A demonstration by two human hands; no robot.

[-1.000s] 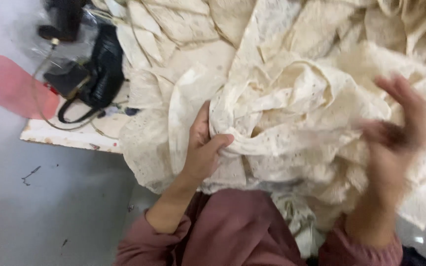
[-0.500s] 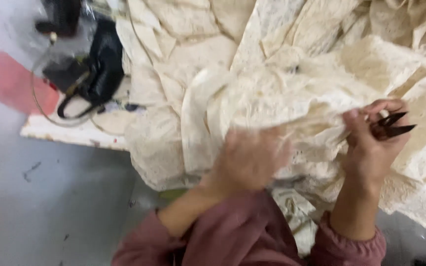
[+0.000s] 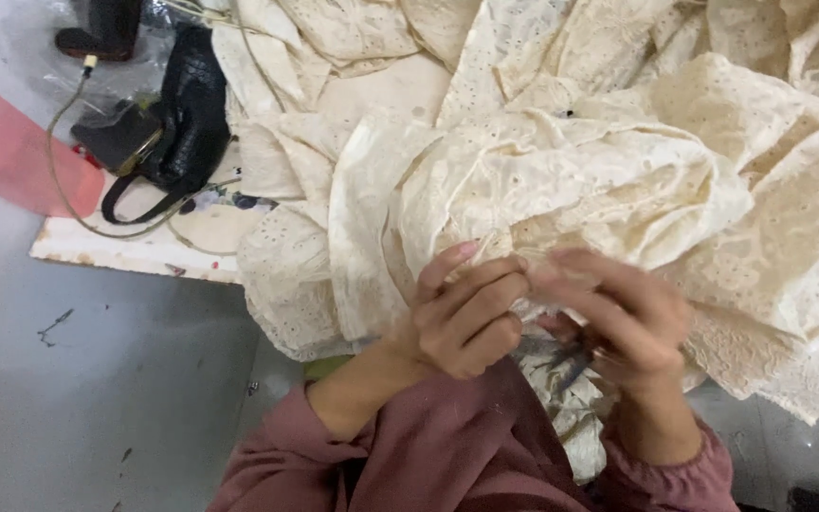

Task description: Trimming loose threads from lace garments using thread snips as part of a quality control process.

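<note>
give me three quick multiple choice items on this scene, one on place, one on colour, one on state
1. Where does the black leather handbag lie?
A. upper left, beside the fabric pile
B. on the person's lap
C. at the right edge

2. What colour is the eyelet lace fabric?
A. navy
B. cream
C. green

3. What are the left hand and right hand doing?
A. resting flat on the floor
B. held apart in the air
C. close together, pinching the fabric's edge

Answers:
1. A, since the bag sits on the pale board left of the cloth.
2. B, as the whole pile is cream.
3. C, because the fingers of both meet on one fold.
</note>
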